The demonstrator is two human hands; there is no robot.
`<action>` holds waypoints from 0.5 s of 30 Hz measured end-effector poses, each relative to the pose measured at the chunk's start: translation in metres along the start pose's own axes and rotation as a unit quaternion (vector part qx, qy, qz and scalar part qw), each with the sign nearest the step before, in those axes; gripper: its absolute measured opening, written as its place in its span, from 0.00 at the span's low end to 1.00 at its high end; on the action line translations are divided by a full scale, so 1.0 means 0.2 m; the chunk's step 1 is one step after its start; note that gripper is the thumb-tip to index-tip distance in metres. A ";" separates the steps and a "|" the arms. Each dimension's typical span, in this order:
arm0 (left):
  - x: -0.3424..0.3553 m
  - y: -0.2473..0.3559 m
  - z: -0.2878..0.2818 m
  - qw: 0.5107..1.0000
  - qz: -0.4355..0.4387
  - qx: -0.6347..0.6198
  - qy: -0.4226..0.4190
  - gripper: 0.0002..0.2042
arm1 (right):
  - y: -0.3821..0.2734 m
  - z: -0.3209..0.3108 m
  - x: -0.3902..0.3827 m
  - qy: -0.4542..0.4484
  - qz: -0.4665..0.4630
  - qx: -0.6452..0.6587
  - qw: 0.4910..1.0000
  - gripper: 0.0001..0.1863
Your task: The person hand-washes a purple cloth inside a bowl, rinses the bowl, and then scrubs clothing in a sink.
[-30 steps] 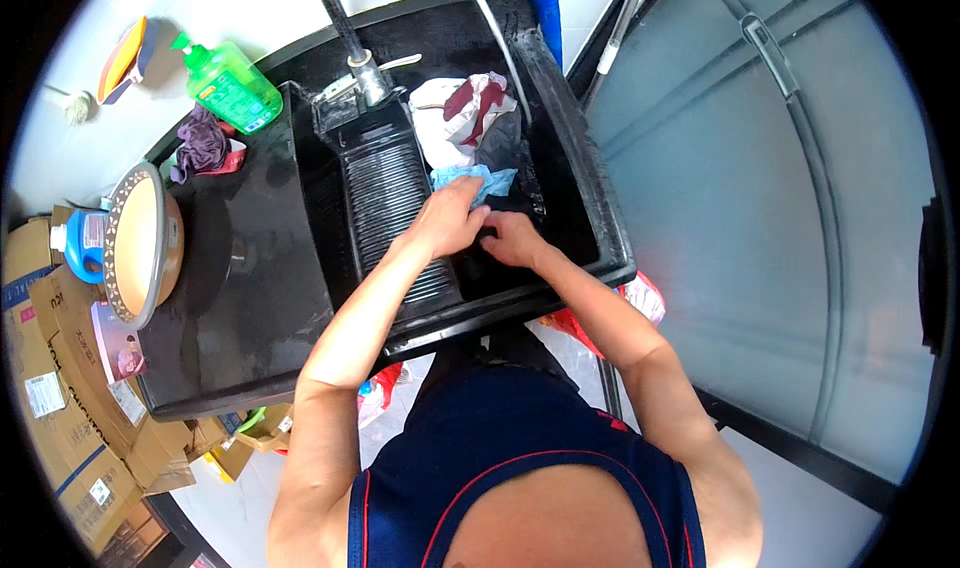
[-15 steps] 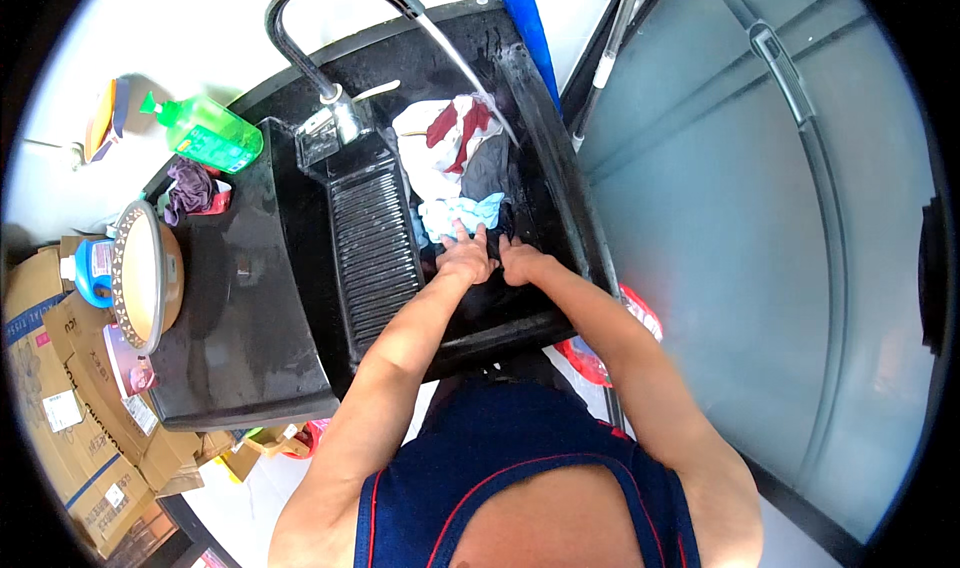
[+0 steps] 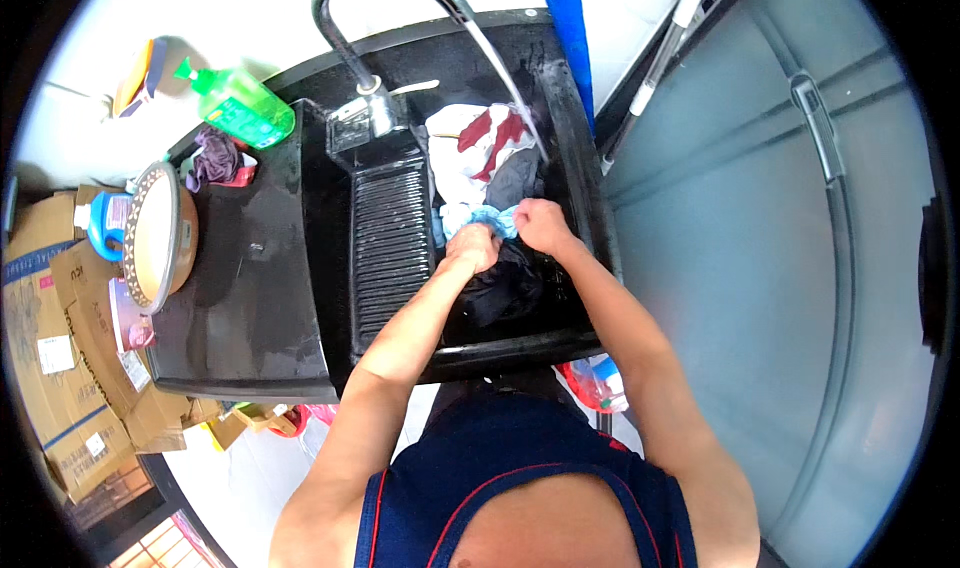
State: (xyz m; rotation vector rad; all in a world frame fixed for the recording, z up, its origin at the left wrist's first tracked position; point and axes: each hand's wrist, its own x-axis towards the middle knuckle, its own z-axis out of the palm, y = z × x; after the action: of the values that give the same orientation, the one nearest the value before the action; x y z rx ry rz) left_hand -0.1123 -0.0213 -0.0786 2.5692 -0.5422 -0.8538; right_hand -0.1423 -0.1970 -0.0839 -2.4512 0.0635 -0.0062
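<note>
In the black sink point(image 3: 470, 351) a light blue cloth point(image 3: 497, 220) is bunched between my two hands. My left hand point(image 3: 474, 246) is closed on its near left part, and my right hand point(image 3: 543, 228) grips its right end in a fist. Beyond them lies a wet heap: a white cloth point(image 3: 450, 173) with dark red fabric point(image 3: 492, 140) on it, and a dark grey cloth point(image 3: 515, 180) at its right. A crumpled black cloth point(image 3: 505, 286) lies nearer to me, partly under my hands. Water runs from the chrome faucet point(image 3: 383, 118) down beside the heap.
A ribbed washboard point(image 3: 390, 248) forms the sink's left side. On the black counter point(image 3: 240, 318) stand a green pump bottle point(image 3: 240, 108), a purple cloth point(image 3: 215, 160) and a tilted basin point(image 3: 160, 238). Cardboard boxes point(image 3: 60, 338) are at the left; a frosted glass door point(image 3: 740, 258) is at the right.
My hands have gone from lying spread on the cloths to gripping the light blue cloth. The right hand has moved farther up, and the black cloth shows more. The view has shifted slightly.
</note>
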 end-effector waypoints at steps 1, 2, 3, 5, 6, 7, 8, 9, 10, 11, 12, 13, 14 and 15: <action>-0.01 0.03 -0.04 0.998 0.013 -0.040 0.044 0.15 | 0.00 -0.02 0.01 0.047 0.013 0.016 0.999 0.15; -0.01 0.02 -0.06 0.981 0.047 -0.140 0.129 0.15 | -0.09 -0.10 0.05 0.084 0.066 0.068 0.992 0.19; 0.02 0.02 -0.08 0.961 0.025 -0.233 0.147 0.14 | -0.18 -0.20 0.08 0.120 0.117 0.118 0.979 0.22; 0.12 0.03 -0.05 0.866 -0.066 -0.488 0.085 0.14 | -0.18 -0.29 0.20 0.194 0.174 0.182 0.948 0.28; 0.13 0.02 -0.03 0.883 -0.068 -0.451 0.114 0.14 | -0.26 -0.37 0.21 0.202 0.167 0.167 0.950 0.28; 0.15 0.03 -0.02 0.898 -0.064 -0.412 0.142 0.14 | -0.31 -0.45 0.22 0.216 0.160 0.151 0.951 0.28; 0.16 0.04 -0.03 0.911 -0.057 -0.370 0.170 0.13 | -0.29 -0.46 0.24 0.215 0.152 0.124 0.957 0.26; 0.15 0.04 -0.01 0.925 -0.051 -0.343 0.152 0.13 | -0.25 -0.47 0.25 0.214 0.144 0.099 0.961 0.25; 0.10 0.03 0.02 0.938 -0.046 -0.316 0.134 0.13 | -0.21 -0.47 0.25 0.213 0.135 0.073 0.965 0.23; 0.05 0.02 0.05 0.950 -0.040 -0.286 0.117 0.12 | -0.16 -0.46 0.25 0.207 0.117 0.073 0.969 0.21; 0.00 0.00 0.07 0.954 -0.032 -0.274 0.118 0.12 | -0.13 -0.44 0.23 0.200 0.100 0.074 0.972 0.20; -0.05 -0.02 0.09 0.957 -0.025 -0.262 0.118 0.11 | -0.10 -0.43 0.21 0.193 0.082 0.075 0.975 0.18; -0.09 -0.06 0.10 0.967 -0.018 -0.224 0.119 0.10 | -0.13 -0.44 0.18 0.166 0.103 0.065 0.979 0.13; -0.12 -0.08 0.11 0.972 -0.051 -0.211 0.092 0.11 | -0.14 -0.45 0.19 0.194 0.071 0.071 0.976 0.13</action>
State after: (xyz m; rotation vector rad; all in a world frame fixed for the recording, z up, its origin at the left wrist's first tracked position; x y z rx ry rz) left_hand -0.1397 -0.0016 -0.0919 2.2638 -0.1523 -0.6685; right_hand -0.1054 -0.2339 0.0038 -2.2644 0.3952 -0.4119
